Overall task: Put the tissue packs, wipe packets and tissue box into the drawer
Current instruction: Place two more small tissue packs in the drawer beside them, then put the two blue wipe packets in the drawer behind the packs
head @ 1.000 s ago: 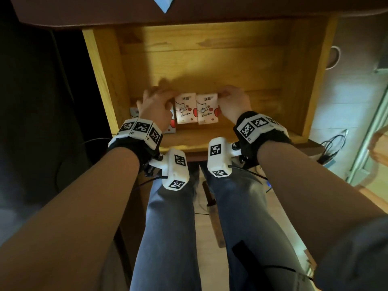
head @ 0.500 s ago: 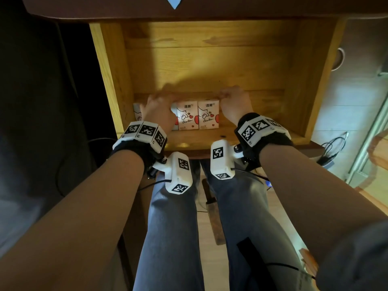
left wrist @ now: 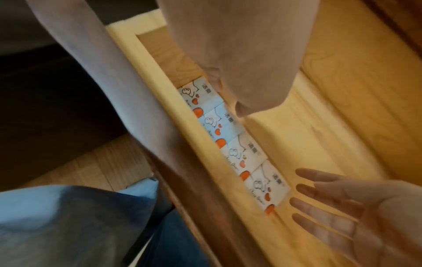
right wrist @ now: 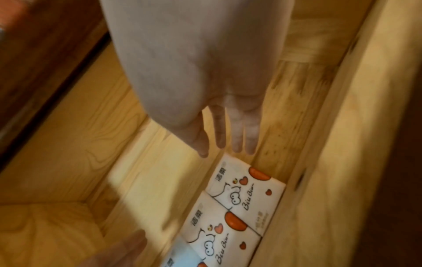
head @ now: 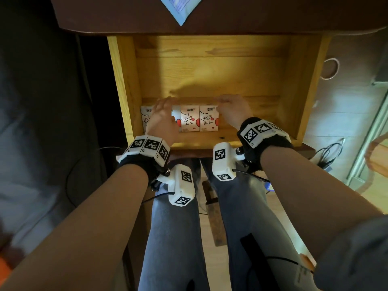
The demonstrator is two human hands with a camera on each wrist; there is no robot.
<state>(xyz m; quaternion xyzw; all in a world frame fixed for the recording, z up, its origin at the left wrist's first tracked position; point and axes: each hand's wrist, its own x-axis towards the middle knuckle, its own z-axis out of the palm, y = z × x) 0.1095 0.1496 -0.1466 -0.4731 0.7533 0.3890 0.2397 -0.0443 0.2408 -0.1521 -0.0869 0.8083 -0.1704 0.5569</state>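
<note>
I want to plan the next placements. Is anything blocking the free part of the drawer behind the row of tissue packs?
Nothing visible does. The tissue packs lie in a row along the drawer front; the floor behind them is bare wood. Only the left hand and right hand hover open over the row.

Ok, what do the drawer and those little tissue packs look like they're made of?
Drawer: pale solid wood, probably pine, with visible grain, knots and a light satin sheen; its front looks darker brown. Tissue packs: thin glossy plastic film, judging by the sheen and soft edges, printed with cartoons and red hearts.
</note>
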